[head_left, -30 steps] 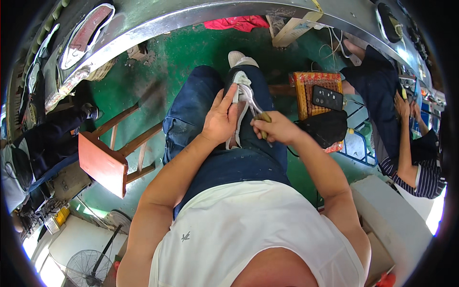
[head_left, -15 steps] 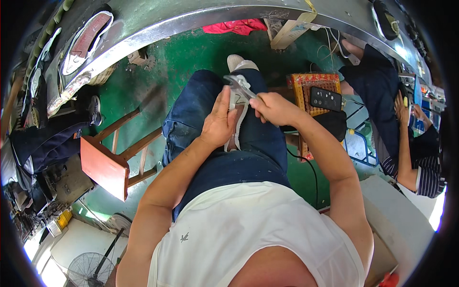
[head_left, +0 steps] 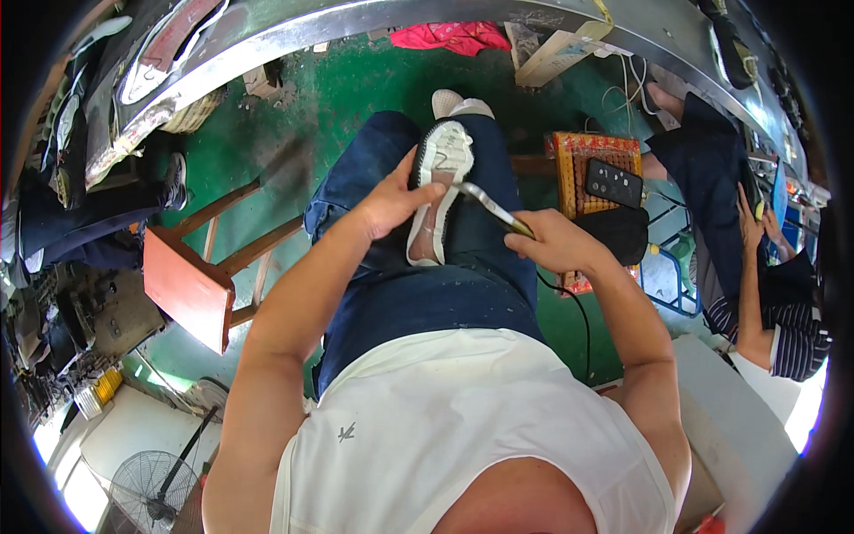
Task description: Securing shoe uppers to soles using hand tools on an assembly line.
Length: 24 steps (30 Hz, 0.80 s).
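A shoe upper on a last (head_left: 441, 169) lies sole side up across my thighs, toe pointing away from me. Its underside shows a brownish middle, a white gathered toe and a pale rim. My left hand (head_left: 391, 203) grips its left side, thumb laid over the underside and fingers mostly hidden behind the edge. From the right, my right hand (head_left: 557, 240) is wrapped around the handle of metal lasting pliers (head_left: 494, 207). The tip of the pliers is at the right edge of the shoe, near my left thumb; whether the jaws bite on anything cannot be made out.
A metal-edged workbench (head_left: 329, 20) curves across the front, with another shoe (head_left: 165, 53) at its left. On my right, a beaded seat (head_left: 569, 178) bears a black phone (head_left: 614, 183). A wooden stool (head_left: 189, 285) stands left. Another person's hands (head_left: 752, 218) work at far right.
The pliers have come off the toe, moving back toward me along the right edge. My left hand has shifted from lying flat beside the shoe to gripping its left side, uncovering the underside.
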Tool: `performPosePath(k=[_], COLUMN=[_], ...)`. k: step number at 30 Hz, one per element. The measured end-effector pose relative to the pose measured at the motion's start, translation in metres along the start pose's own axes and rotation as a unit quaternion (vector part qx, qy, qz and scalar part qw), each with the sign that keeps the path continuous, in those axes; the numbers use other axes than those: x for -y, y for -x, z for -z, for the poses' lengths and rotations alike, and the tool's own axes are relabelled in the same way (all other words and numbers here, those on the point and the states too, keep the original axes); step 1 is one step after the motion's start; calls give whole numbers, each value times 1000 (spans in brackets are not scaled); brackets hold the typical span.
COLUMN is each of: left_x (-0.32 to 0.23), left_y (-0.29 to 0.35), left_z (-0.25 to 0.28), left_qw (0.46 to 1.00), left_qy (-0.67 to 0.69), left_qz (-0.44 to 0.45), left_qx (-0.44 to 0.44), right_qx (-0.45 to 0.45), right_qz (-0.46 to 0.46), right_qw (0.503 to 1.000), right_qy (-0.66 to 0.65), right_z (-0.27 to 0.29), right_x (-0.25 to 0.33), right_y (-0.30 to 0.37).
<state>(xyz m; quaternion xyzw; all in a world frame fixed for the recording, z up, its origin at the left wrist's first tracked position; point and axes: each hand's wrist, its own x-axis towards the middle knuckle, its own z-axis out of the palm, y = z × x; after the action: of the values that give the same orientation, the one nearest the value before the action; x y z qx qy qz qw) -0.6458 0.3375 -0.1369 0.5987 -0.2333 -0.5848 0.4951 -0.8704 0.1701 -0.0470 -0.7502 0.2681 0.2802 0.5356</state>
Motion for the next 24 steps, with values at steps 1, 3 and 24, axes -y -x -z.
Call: performPosePath(k=[1, 3, 24], left_x=[2, -1, 39], left_y=[-1, -4, 50], left_z=[5, 4, -24], left_qw=[998, 994, 984], left_qy=[57, 98, -166], left_qz=[9, 25, 43], left_qx=[23, 43, 53], right_qx=[4, -57, -55], right_qz=[47, 188, 109], right_qw=[997, 965, 987], right_qy=[60, 173, 107], right_z=[-3, -17, -34], right_x=[0, -9, -4], right_y=[3, 3, -6])
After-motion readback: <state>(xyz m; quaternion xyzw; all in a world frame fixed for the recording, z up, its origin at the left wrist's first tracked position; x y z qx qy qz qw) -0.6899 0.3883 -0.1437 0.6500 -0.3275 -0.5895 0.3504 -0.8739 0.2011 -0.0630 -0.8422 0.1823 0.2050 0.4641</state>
